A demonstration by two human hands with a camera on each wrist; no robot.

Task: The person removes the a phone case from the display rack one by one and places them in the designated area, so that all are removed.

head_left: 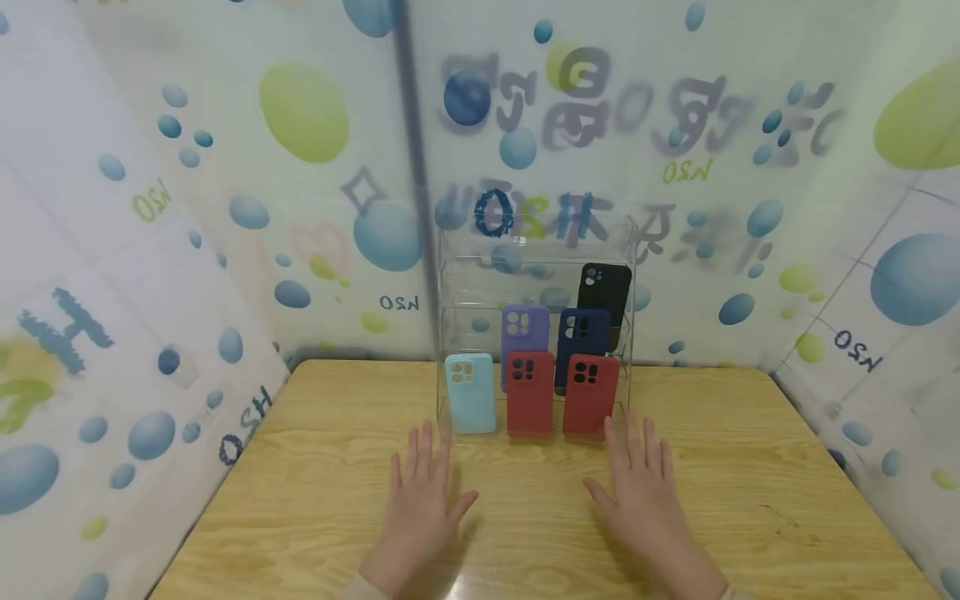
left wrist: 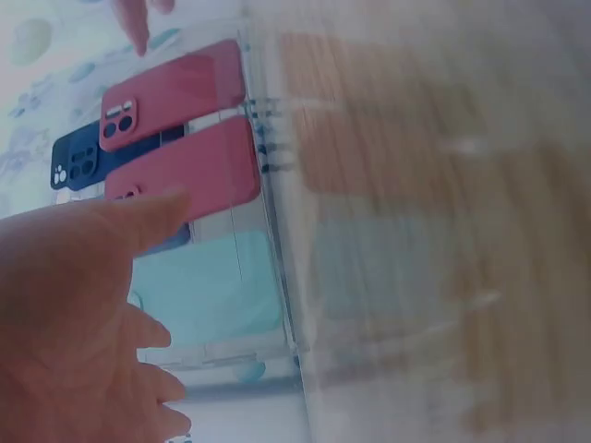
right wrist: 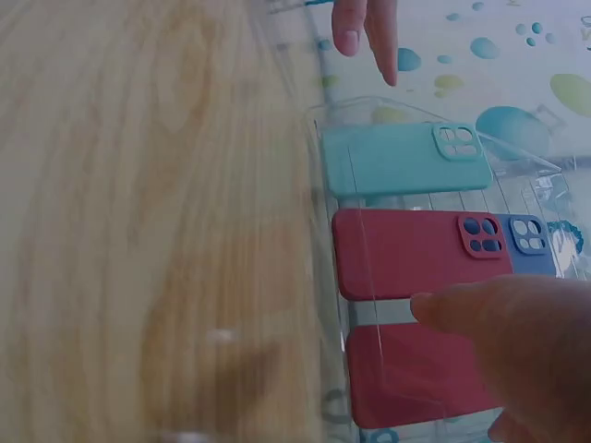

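Hands flat on table, rack just ahead

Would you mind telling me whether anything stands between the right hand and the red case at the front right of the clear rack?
Only the clear rack's low front lip crosses the red case's foot; the right hand lies flat just before it.

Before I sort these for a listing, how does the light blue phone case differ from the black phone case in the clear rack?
The light blue phone case stands on the lowest tier at the left end; the black phone case stands higher, at the right. The light blue one shows in full; the black one's bottom is hidden behind the navy case. Both stand upright, camera cutouts up.
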